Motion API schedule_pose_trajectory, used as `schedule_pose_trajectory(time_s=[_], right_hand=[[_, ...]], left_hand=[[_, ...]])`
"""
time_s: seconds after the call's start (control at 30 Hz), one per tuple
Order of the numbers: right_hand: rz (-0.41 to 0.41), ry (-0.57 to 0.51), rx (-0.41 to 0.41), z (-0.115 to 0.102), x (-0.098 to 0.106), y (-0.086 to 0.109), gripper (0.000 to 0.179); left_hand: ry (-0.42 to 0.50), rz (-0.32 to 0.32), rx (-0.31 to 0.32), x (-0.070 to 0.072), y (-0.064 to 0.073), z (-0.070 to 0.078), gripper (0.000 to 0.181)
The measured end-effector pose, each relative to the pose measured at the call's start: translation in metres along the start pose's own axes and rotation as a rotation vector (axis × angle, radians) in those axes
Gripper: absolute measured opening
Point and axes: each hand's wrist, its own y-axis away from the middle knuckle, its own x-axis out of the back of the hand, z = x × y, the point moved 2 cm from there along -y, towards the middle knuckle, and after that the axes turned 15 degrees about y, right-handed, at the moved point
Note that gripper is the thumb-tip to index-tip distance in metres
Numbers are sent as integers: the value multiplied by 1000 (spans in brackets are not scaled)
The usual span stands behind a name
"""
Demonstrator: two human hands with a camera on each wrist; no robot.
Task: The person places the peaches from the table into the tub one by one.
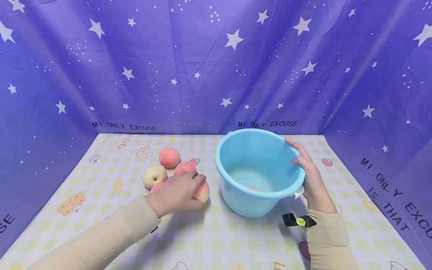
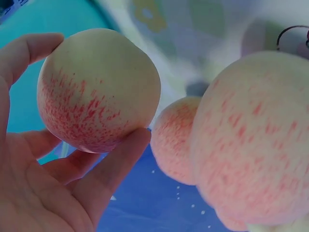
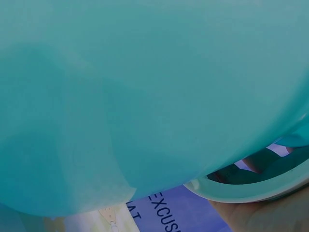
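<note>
My left hand [image 1: 177, 191] pinches a peach [image 2: 99, 92] between thumb and fingers, left of the light blue bucket [image 1: 249, 208]. Pale cream with red speckles, this peach is partly covered by the hand in the head view. Close around the hand lie a pink peach [image 1: 169, 157], a cream peach [image 1: 154, 176] and another pink peach [image 1: 185, 167]; one more [image 1: 157, 186] shows partly behind the wrist. My right hand [image 1: 312, 180] grips the bucket's rim on its right side. Inside the bucket, part of a pink peach [image 1: 254, 188] shows above the near rim.
A checked tablecloth [image 1: 111, 232] with printed cartoons covers the table. Purple star-patterned curtains [image 1: 202, 67] enclose its back and sides. A white handle joint [image 1: 298, 192] sticks out from the bucket near the right hand, and a black strap [image 1: 300, 220] hangs at the right wrist.
</note>
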Motion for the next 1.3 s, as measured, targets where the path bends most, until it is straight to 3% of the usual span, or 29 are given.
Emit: schedule_pose_trajectory(time_s=[0.23,0.47,0.77,1.3], right_hand=[[-1,-4,4,-1,1,0,66],[4,4,8,-1,2,1,66],[4,-5,20,0,2,1,66],[2,2,3,0,0,2,67]], left_hand=[[-38,52,-16,13,-2,4,54],[-31,51,13,30,-4,11,63],[-63,146,-44,48,-6,21,61],[-60,159,7,64,-12,30,63]])
